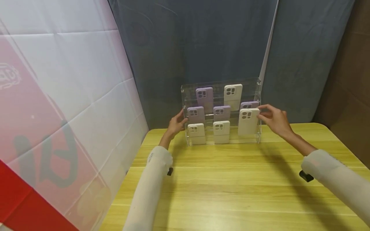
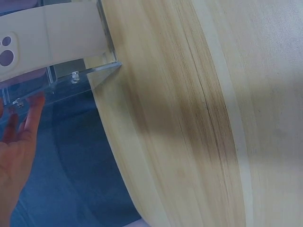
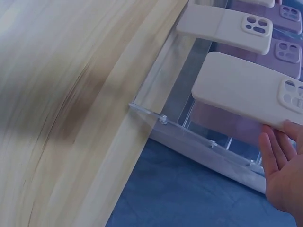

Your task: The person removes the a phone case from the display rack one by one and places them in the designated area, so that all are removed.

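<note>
A clear acrylic display rack (image 1: 218, 91) with stepped tiers stands at the table's far side. Between the thumb and fingers of my right hand (image 1: 276, 120) is the right edge of a white phone case (image 1: 248, 123), raised in front of the rack's lower right. That white case (image 3: 236, 80) partly covers a purple phone case (image 1: 250, 104) behind it. My left hand (image 1: 175, 123) grips the rack's left side panel, thumb toward the front. Other cases sit in the tiers: a purple case (image 1: 204, 96) and white case (image 1: 233, 96) on top, purple ones mid-level, white ones at the bottom.
The rack rests on a yellowish wood-grain table (image 1: 202, 186). A dark grey-blue curtain (image 1: 196, 41) hangs right behind it. White printed fabric (image 1: 86, 64) borders the left side, and a brown panel (image 1: 347, 80) the right.
</note>
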A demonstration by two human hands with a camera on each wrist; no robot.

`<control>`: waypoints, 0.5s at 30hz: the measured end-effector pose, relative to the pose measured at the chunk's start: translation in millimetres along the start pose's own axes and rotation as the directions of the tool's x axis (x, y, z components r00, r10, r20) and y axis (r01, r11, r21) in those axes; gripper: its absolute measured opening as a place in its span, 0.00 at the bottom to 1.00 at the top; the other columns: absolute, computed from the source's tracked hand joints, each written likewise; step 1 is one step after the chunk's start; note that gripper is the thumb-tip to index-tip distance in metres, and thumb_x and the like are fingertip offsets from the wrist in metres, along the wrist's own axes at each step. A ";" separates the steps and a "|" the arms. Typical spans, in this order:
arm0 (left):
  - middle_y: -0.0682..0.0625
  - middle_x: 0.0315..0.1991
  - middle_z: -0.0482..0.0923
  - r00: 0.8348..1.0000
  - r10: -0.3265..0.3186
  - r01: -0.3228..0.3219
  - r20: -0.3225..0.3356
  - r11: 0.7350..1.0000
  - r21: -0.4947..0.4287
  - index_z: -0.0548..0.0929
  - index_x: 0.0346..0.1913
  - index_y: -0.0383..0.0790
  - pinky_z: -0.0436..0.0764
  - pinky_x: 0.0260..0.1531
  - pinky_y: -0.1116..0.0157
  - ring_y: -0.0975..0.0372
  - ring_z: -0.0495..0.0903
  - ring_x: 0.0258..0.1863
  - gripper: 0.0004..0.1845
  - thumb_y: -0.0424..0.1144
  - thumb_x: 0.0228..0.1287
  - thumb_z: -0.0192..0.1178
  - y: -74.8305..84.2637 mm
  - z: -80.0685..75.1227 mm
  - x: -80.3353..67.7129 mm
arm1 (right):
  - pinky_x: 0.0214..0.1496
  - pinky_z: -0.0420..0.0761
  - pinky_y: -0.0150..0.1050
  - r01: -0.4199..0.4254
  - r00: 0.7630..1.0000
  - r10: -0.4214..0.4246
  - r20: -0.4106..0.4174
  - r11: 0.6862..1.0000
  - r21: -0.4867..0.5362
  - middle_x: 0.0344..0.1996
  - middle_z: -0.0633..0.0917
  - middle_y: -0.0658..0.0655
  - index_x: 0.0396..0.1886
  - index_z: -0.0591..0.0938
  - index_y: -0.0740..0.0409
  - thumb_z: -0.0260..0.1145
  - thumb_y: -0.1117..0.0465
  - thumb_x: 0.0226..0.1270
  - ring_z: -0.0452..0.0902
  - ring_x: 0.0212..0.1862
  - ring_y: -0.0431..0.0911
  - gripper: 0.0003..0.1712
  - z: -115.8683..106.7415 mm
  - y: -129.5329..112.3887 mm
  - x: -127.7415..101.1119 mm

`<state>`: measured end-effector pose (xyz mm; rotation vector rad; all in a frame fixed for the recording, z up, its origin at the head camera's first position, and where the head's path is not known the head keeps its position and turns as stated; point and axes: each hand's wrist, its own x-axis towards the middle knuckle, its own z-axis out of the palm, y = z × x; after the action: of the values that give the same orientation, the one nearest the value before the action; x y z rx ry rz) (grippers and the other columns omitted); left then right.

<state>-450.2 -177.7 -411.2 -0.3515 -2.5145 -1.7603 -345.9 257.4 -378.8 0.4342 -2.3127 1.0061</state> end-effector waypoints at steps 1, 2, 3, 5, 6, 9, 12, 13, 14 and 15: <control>0.41 0.78 0.64 1.000 0.000 0.000 0.000 1.000 -0.003 0.60 0.82 0.57 0.87 0.56 0.48 0.44 0.75 0.68 0.35 0.37 0.79 0.59 -0.2 0.1 -0.1 | 0.31 0.73 0.11 -0.001 1.000 0.001 0.005 1.000 0.003 0.45 0.89 0.70 0.59 0.83 0.62 0.72 0.67 0.70 0.89 0.44 0.64 0.19 0.3 -1.5 -0.4; 0.41 0.78 0.64 1.000 0.000 0.000 0.001 1.000 -0.006 0.60 0.82 0.57 0.87 0.56 0.48 0.44 0.75 0.68 0.35 0.37 0.79 0.58 -0.6 0.0 -0.3 | 0.29 0.73 0.13 0.001 1.000 -0.001 0.011 1.000 0.005 0.44 0.89 0.70 0.59 0.83 0.62 0.72 0.66 0.71 0.89 0.43 0.64 0.19 0.8 -3.0 -0.8; 0.41 0.78 0.64 1.000 -0.001 0.001 0.002 1.000 -0.010 0.59 0.82 0.57 0.87 0.56 0.48 0.44 0.75 0.69 0.35 0.37 0.79 0.58 -1.0 0.1 -0.5 | 0.27 0.74 0.16 0.004 1.000 -0.004 0.017 1.000 0.006 0.44 0.89 0.70 0.59 0.83 0.62 0.72 0.66 0.71 0.89 0.42 0.65 0.19 1.8 -3.9 -1.3; 0.41 0.78 0.63 1.000 -0.002 0.002 0.002 1.000 -0.013 0.59 0.82 0.57 0.87 0.56 0.48 0.44 0.74 0.69 0.35 0.37 0.79 0.58 -2.1 0.3 -0.8 | 0.24 0.74 0.20 0.013 1.000 -0.013 0.028 1.000 0.007 0.44 0.89 0.71 0.59 0.83 0.62 0.72 0.66 0.70 0.89 0.42 0.65 0.19 3.9 -5.8 -2.4; 0.41 0.78 0.63 1.000 -0.003 0.003 -0.001 1.000 -0.011 0.59 0.82 0.57 0.88 0.56 0.49 0.44 0.75 0.69 0.35 0.37 0.79 0.58 -2.4 0.3 -1.0 | 0.24 0.74 0.20 0.015 0.999 -0.015 0.033 1.000 0.008 0.43 0.89 0.71 0.59 0.83 0.62 0.72 0.66 0.70 0.89 0.41 0.65 0.19 5.3 -6.5 -2.9; 0.41 0.79 0.63 1.000 -0.001 0.001 0.000 1.000 -0.006 0.59 0.82 0.57 0.87 0.56 0.48 0.45 0.75 0.69 0.35 0.38 0.79 0.58 -2.5 0.3 -1.2 | 0.26 0.75 0.20 -0.001 0.999 0.000 0.052 1.000 0.018 0.44 0.89 0.71 0.58 0.83 0.62 0.72 0.66 0.70 0.89 0.42 0.65 0.19 8.7 -9.6 -4.2; 0.41 0.79 0.63 1.000 0.003 -0.003 0.001 1.000 -0.002 0.59 0.82 0.57 0.87 0.56 0.48 0.45 0.75 0.69 0.35 0.38 0.79 0.58 -1.4 0.3 -1.3 | 0.30 0.79 0.18 -0.011 0.998 0.009 0.068 0.999 0.031 0.44 0.89 0.70 0.58 0.84 0.62 0.72 0.65 0.70 0.89 0.42 0.64 0.18 11.1 -15.4 -5.2; 0.41 0.79 0.63 1.000 0.004 -0.004 0.002 1.000 -0.004 0.59 0.82 0.58 0.87 0.56 0.48 0.45 0.75 0.69 0.35 0.38 0.79 0.58 -1.1 0.5 -1.3 | 0.31 0.81 0.19 -0.014 0.997 0.011 0.075 0.999 0.037 0.44 0.89 0.70 0.58 0.84 0.62 0.72 0.65 0.70 0.89 0.42 0.64 0.18 11.9 -17.1 -5.4; 0.41 0.78 0.63 1.000 0.005 -0.005 0.001 1.000 -0.004 0.59 0.82 0.57 0.87 0.56 0.48 0.45 0.75 0.68 0.35 0.38 0.79 0.58 -0.8 0.7 -1.3 | 0.31 0.84 0.22 -0.018 0.997 0.015 0.080 0.999 0.043 0.44 0.89 0.70 0.58 0.84 0.62 0.72 0.65 0.70 0.89 0.42 0.64 0.18 12.9 -18.9 -5.6; 0.41 0.78 0.64 1.000 0.005 -0.005 0.001 1.000 -0.004 0.59 0.82 0.57 0.87 0.56 0.48 0.45 0.75 0.68 0.35 0.38 0.79 0.58 -0.5 0.8 -1.3 | 0.32 0.87 0.26 -0.022 0.996 0.017 0.087 0.999 0.048 0.44 0.89 0.70 0.58 0.84 0.62 0.72 0.65 0.70 0.89 0.42 0.64 0.18 13.9 -20.7 -5.8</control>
<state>-449.0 -177.3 -412.1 -0.3587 -2.5082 -1.7641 -336.3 233.6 -378.5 0.4847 -2.3775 1.0749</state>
